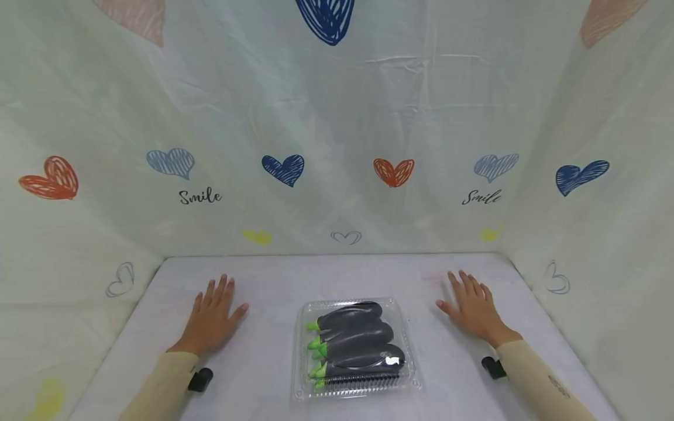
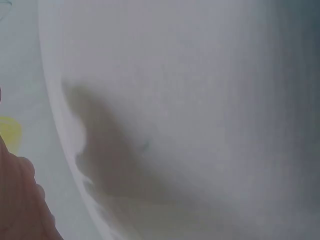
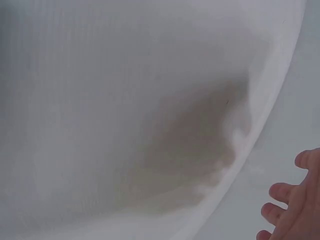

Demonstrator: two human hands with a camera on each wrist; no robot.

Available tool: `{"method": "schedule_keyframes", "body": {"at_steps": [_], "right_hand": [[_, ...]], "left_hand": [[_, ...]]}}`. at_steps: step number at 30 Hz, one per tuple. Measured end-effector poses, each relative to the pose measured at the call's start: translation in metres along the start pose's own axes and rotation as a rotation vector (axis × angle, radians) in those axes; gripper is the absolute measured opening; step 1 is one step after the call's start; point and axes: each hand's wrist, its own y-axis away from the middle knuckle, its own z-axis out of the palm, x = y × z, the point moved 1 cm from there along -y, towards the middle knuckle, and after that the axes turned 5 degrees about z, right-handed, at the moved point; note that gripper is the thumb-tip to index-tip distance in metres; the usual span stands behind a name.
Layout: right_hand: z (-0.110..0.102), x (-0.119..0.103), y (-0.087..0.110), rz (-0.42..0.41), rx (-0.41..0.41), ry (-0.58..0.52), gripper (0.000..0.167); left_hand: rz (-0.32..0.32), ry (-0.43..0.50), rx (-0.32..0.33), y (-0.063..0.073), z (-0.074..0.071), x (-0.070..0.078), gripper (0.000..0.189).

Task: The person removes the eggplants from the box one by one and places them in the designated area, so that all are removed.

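A clear plastic clamshell box (image 1: 301, 351) sits at the middle of the white table, with several dark eggplants (image 1: 358, 336) lying side by side inside it. Their green stems point left. To the left of the box is my left hand (image 1: 210, 318), palm down with fingers straight and thumb spread. My right hand (image 1: 474, 310) is on the other side, fingers stretched out and holding nothing. Both hands are apart from the box. In the left wrist view part of the left hand (image 2: 22, 200) shows at the edge; the right wrist view catches the right hand's fingertips (image 3: 282, 192).
The white table (image 1: 263, 280) ends at the back against a pale curtain (image 1: 337, 117) printed with hearts and the word "Smile". The curtain also runs down both sides. Each wrist carries a small black camera, the left one (image 1: 200, 380) and the right one (image 1: 493, 368).
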Motion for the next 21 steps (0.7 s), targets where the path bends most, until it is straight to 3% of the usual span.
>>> {"method": "schedule_keyframes", "body": {"at_steps": [12, 21], "right_hand": [[-0.006, -0.034, 0.023, -0.063, 0.052, 0.012, 0.083], [-0.008, -0.052, 0.041, -0.119, 0.081, -0.001, 0.083]], "left_hand": [[0.036, 0.003, -0.025, 0.007, 0.005, 0.028, 0.084], [0.079, 0.016, -0.004, 0.019, 0.010, 0.051, 0.082]]}}
